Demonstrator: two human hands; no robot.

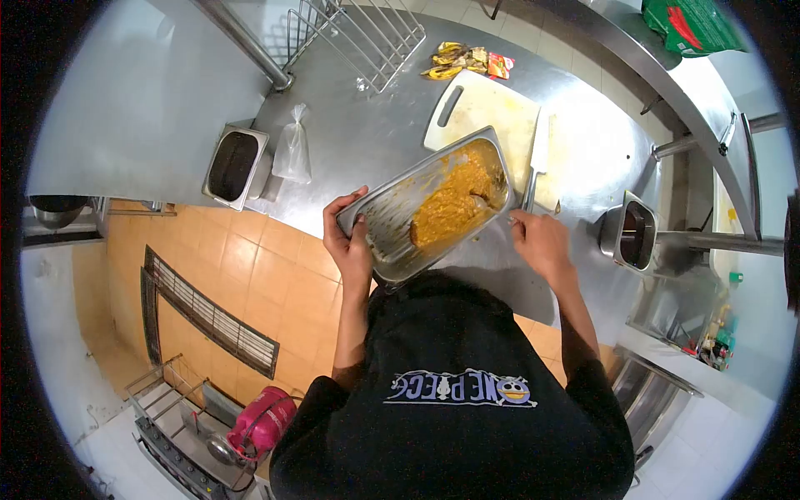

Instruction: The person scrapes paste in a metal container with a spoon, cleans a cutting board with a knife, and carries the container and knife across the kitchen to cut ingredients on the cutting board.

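A long metal pan is held tilted over the table's near edge. My left hand grips its left end, fingers wrapped over the rim. Lumpy orange-yellow mash lies toward the right end of the pan, with smears on the inner walls. At the pan's right side my right hand is closed on the handle of a spoon, whose bowl sits in the mash. Just beyond that hand, a knife rests on a white cutting board, partly covered by the pan.
Banana peels and a red packet lie behind the board on the steel table. A wire rack, a plastic bag and a dark-filled metal container are leftward. Another container stands at right.
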